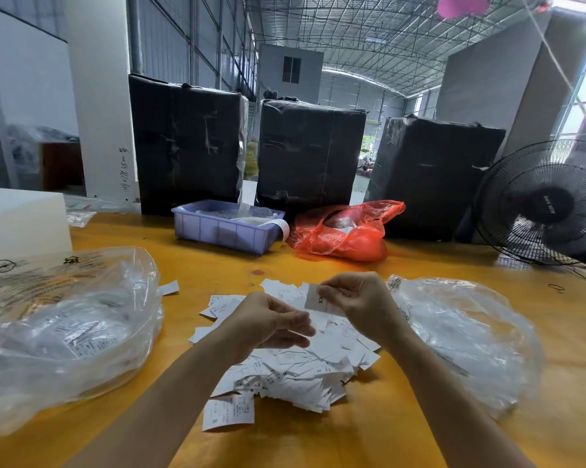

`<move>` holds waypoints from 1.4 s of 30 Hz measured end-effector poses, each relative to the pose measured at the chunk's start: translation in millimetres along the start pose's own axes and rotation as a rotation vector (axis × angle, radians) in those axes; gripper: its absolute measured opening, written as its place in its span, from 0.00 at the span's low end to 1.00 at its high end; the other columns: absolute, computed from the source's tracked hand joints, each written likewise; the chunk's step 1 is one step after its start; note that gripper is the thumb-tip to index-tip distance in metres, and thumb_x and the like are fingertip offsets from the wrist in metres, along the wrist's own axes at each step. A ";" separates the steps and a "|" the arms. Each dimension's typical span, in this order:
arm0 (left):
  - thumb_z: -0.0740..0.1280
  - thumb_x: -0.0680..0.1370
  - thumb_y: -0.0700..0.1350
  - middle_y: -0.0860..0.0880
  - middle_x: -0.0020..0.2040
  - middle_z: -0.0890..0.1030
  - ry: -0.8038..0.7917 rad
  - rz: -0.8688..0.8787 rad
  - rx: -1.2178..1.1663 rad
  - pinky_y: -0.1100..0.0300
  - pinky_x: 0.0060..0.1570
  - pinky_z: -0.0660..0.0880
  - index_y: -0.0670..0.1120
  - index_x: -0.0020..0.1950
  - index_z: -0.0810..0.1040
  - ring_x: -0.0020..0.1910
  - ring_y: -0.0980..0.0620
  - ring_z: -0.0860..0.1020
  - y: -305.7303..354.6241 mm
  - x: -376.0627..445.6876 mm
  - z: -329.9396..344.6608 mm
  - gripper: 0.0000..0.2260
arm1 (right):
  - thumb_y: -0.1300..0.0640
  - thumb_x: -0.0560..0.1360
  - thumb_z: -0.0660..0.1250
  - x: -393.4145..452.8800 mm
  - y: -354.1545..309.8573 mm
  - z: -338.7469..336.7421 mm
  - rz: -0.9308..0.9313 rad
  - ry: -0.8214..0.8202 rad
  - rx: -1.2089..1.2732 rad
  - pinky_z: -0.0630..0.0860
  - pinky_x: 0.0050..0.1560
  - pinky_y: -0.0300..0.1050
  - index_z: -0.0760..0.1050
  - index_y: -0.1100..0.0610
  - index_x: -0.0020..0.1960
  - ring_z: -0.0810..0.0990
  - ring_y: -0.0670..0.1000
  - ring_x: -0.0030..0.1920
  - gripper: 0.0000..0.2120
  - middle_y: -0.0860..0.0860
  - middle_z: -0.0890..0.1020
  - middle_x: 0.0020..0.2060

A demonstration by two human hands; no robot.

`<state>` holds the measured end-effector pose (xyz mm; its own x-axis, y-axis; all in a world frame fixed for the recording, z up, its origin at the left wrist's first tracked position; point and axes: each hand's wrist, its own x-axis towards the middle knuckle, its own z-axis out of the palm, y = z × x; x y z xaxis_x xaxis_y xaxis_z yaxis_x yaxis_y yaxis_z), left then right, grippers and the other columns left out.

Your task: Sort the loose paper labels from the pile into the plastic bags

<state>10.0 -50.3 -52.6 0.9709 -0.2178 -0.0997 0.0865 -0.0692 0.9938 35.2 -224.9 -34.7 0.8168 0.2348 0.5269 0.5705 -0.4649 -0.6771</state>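
A pile of loose white paper labels [305, 373] lies on the yellow table [420, 417] in front of me. My right hand [355, 302] pinches one small label [315, 300] and holds it up above the pile. Over the pile's left part, my left hand [271, 324] hovers with its fingers loosely curled and nothing visible in them. A large clear plastic bag [65, 332] holding labels lies to the left. To the right of the pile lies a second clear plastic bag [460, 336].
A lilac plastic bin [224, 228] and a red plastic bag [345, 234] stand behind the pile. Three black wrapped bales [308, 150] line the table's far edge. A black fan [544, 204] stands at the right, a white box [21, 221] at the left.
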 end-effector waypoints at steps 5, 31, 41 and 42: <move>0.70 0.73 0.44 0.45 0.44 0.85 -0.009 -0.012 -0.050 0.64 0.36 0.79 0.39 0.47 0.82 0.43 0.48 0.84 -0.2 0.1 -1.4 0.09 | 0.64 0.72 0.71 1.2 -0.8 -1.8 -0.010 0.060 0.063 0.78 0.45 0.45 0.83 0.64 0.44 0.82 0.52 0.40 0.04 0.56 0.84 0.38; 0.70 0.70 0.46 0.43 0.46 0.85 -0.020 -0.046 -0.141 0.62 0.38 0.80 0.38 0.47 0.82 0.44 0.47 0.84 -1.3 2.7 -5.1 0.12 | 0.62 0.72 0.72 -0.5 -0.7 -1.2 -0.036 -0.045 -0.072 0.77 0.40 0.38 0.83 0.63 0.46 0.79 0.44 0.37 0.05 0.48 0.82 0.35; 0.69 0.74 0.44 0.43 0.46 0.85 -0.011 -0.050 -0.137 0.60 0.43 0.80 0.38 0.47 0.82 0.44 0.47 0.84 -2.4 3.4 -5.0 0.10 | 0.62 0.72 0.72 -1.4 -2.8 -3.0 -0.059 -0.017 -0.080 0.79 0.45 0.45 0.83 0.63 0.46 0.82 0.51 0.41 0.05 0.52 0.84 0.38; 0.69 0.74 0.44 0.43 0.46 0.85 -0.011 -0.050 -0.137 0.61 0.42 0.81 0.38 0.47 0.82 0.44 0.47 0.84 -2.0 3.3 -4.9 0.10 | 0.62 0.72 0.72 -1.5 -2.9 -2.7 -0.062 -0.021 -0.089 0.79 0.44 0.43 0.83 0.63 0.46 0.82 0.50 0.41 0.05 0.51 0.83 0.38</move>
<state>14.1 -46.1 -54.7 0.9622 -0.2280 -0.1486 0.1647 0.0529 0.9849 32.1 -226.3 -32.1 0.7826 0.2825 0.5547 0.6105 -0.5225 -0.5952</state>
